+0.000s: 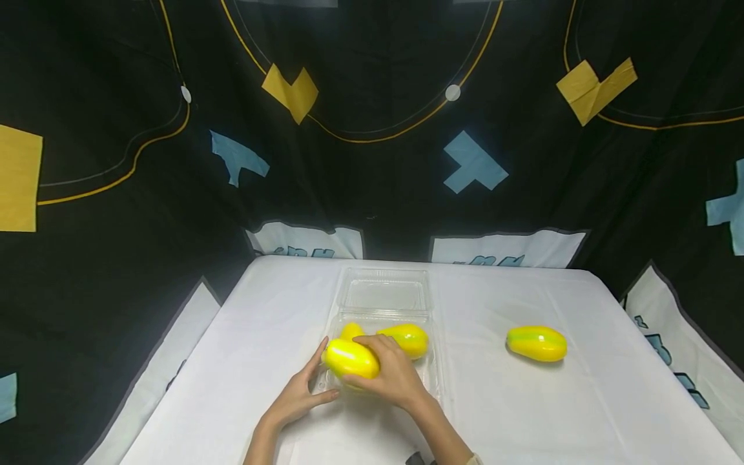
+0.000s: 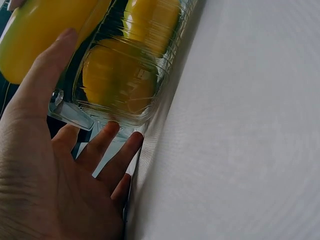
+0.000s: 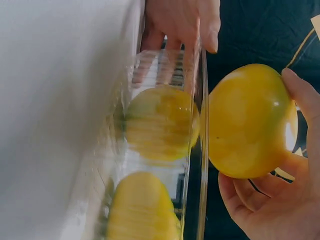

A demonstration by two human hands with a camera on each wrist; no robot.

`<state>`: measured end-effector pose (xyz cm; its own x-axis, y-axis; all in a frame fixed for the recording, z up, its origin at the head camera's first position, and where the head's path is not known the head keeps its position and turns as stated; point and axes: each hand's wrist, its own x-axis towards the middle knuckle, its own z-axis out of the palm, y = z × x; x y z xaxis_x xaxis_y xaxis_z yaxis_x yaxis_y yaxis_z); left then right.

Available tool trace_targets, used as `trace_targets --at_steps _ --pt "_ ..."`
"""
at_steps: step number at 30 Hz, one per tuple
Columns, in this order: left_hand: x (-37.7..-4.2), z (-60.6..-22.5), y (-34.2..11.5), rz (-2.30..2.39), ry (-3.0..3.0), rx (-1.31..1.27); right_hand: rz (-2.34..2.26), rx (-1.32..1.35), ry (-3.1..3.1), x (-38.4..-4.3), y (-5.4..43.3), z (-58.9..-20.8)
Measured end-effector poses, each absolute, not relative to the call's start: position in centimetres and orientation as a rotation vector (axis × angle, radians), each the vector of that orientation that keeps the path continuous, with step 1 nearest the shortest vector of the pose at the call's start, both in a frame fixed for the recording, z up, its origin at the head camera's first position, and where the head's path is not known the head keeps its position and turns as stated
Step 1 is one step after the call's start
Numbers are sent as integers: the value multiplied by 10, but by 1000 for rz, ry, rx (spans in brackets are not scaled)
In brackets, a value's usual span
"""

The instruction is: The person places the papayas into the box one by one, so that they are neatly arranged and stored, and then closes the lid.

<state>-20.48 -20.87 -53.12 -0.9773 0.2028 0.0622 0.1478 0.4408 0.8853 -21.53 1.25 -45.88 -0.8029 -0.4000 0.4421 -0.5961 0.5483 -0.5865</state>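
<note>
Yellow oval fruit [image 1: 351, 358] gleams above a ribbed plastic box [image 1: 383, 312].

Clamshell container [image 1: 383, 290]: clear and colourless, walls finely ribbed in both wrist views
Raised papaya [image 1: 352, 359]: glossy yellow, white glints, greenish tint in the right wrist view
Container's right papaya [image 1: 410, 340]: bright yellow, greener toward its left end
Container's left papaya [image 1: 351, 330]: yellow
Papaya lying apart [image 1: 537, 343]: yellow, with a green tinge on its upper left
Tablecloth [image 1: 494, 407]: plain white
Curtain [image 1: 378, 194]: black, patterned with curved yellow lines and thinner grey ones
Curtain dots [image 1: 453, 92]: white
Squarish patches [image 1: 292, 93]: mustard yellow
Angular patches [image 1: 476, 163]: light blue
Lower panels [image 1: 508, 247]: white, dark-edged, with blue letter-like marks outlined darker
Sleeve cuff [image 1: 475, 460]: pale cream
</note>
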Motion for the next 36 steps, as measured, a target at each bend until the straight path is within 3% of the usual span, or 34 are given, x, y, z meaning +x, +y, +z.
trace_targets --at_steps 36 --pt "-201 -519 -204 1636 2583 352 1022 655 -2479 -216 8 -474"
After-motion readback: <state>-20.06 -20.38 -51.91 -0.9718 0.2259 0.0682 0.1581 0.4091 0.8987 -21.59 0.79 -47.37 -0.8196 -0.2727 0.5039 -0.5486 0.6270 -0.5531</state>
